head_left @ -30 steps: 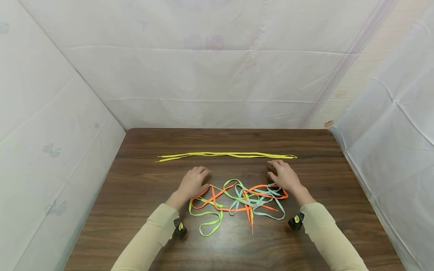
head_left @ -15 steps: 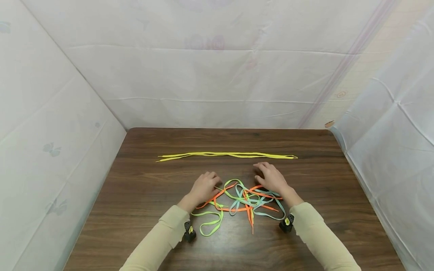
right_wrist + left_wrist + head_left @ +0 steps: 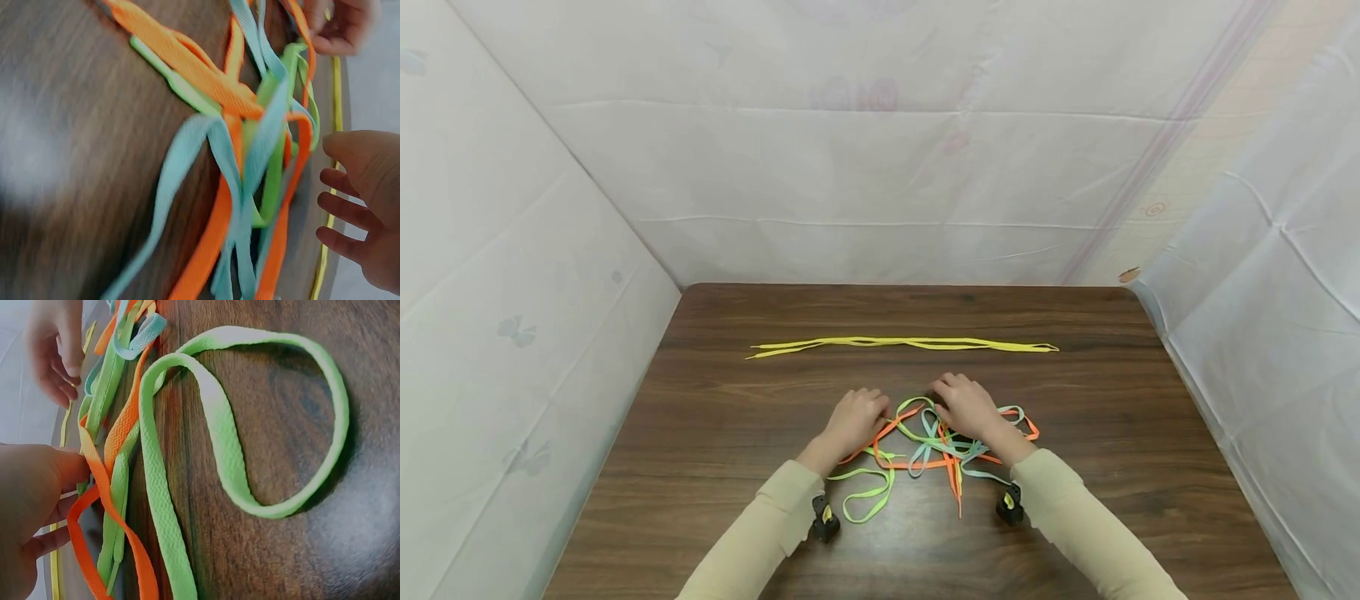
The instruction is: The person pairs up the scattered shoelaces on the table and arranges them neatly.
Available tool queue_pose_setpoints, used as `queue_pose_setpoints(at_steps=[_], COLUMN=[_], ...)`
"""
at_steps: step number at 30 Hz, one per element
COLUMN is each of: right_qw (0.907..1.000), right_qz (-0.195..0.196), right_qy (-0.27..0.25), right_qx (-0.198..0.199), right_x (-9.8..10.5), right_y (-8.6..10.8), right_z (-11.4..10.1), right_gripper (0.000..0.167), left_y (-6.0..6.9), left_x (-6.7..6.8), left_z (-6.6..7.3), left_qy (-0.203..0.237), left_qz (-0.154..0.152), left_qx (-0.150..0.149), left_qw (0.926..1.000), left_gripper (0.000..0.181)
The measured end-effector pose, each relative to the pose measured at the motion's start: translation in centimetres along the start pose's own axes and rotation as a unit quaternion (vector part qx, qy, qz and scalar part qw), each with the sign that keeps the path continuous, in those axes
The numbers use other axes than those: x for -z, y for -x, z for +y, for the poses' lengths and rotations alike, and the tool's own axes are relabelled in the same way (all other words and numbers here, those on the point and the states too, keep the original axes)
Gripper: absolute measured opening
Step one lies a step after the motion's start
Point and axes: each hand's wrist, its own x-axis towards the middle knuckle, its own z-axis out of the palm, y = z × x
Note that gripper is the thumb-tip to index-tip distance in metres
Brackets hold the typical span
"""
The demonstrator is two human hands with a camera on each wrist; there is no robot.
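The right hand (image 3: 967, 409) hides some laces (image 3: 954, 477) from my head view; I can't tell whether the left hand (image 3: 34, 509), cropped in its wrist view, grips any.

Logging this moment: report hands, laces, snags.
Left hand at green lace, grip unclear; right hand empty. Orange lace, blue lace crossing green. Yellow lace apart.

We see orange lacing (image 3: 175, 56), lime lacing (image 3: 222, 425), pale-blue lacing (image 3: 269, 125), yellow lacing (image 3: 337, 94), brown wood-grained table (image 3: 700, 417), white sheeting (image 3: 880, 175), perhaps butterfly-printed

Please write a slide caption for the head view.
Left hand and right hand at tangled flat orange, green and pale blue laces; a doubled yellow lace beyond.
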Motion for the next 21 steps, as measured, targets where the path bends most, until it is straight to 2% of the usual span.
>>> queue_pose_setpoints(at_steps=[11, 15, 21], right_qw=[0.9956, 0.9971, 0.9991], right_qz=[0.033, 0.030, 0.022], right_qy=[0.087, 0.069, -0.016], right_qx=[0.008, -0.005, -0.033], right_x=[-1.8, -1.9, -1.0], right_y=[-0.9, -0.9, -0.8], right_z=[-0.7, -0.5, -0.2], right_gripper=[0.008, 0.010, 0.008], left_y=[0.2, 0.2, 0.6], left_x=[0.6, 1.2, 2.6], left_z=[0.5, 0.6, 0.5], left_qy=[-0.002, 0.003, 0.013], left_qz=[0.038, 0.039, 0.047], left_qx=[-0.013, -0.008, -0.003], left_qw=[0.9992, 0.9992, 0.9988], left_gripper=[0.016, 0.018, 0.017])
